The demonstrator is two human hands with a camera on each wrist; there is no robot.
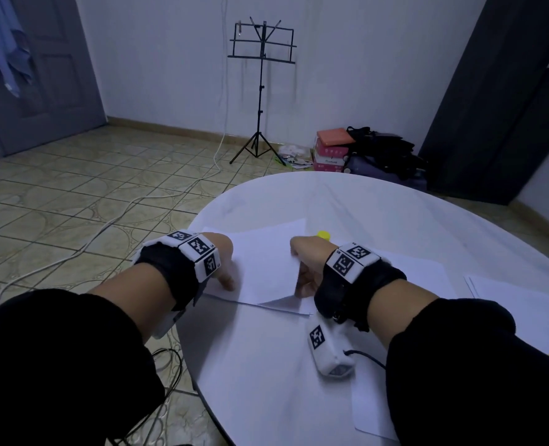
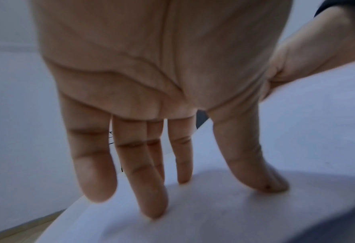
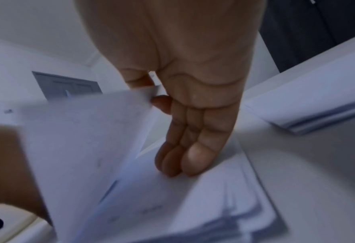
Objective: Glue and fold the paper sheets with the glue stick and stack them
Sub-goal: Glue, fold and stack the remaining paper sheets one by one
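Paper sheet (image 1: 263,268) lies on the round white desk (image 1: 379,214) between our two hands, its near right corner lifted off the pile beneath so a dark wedge of shadow shows under it. Our right hand (image 1: 305,268) is the one at that lifted edge: in the right wrist view the thumb and forefinger pinch the raised flap while the other three fingers (image 3: 184,157) stay straight and pressed together, tips down on the sheets below. Our left hand (image 1: 223,263) sits across the sheet at its left edge, spread flat, fingertips (image 2: 151,202) bearing down on the paper with nothing curled round it. So the fold, as we judge it, runs from right to left: the flap must travel away from the right grip toward the left hand, which serves as the anchor, and the sheet's long side runs roughly across our body from one hand to the other. Whether glue is already laid on we cannot tell. The glue stick (image 1: 324,235), known only by its yellow cap, peeks out just beyond the right hand. More loose sheets (image 1: 508,294) lie farther right on the desk. Past the desk are a tiled floor (image 1: 89,181), a black music stand (image 1: 261,75) against the pale wall, a grey door at left, a dark cupboard at right, and boxes and bags heaped between.
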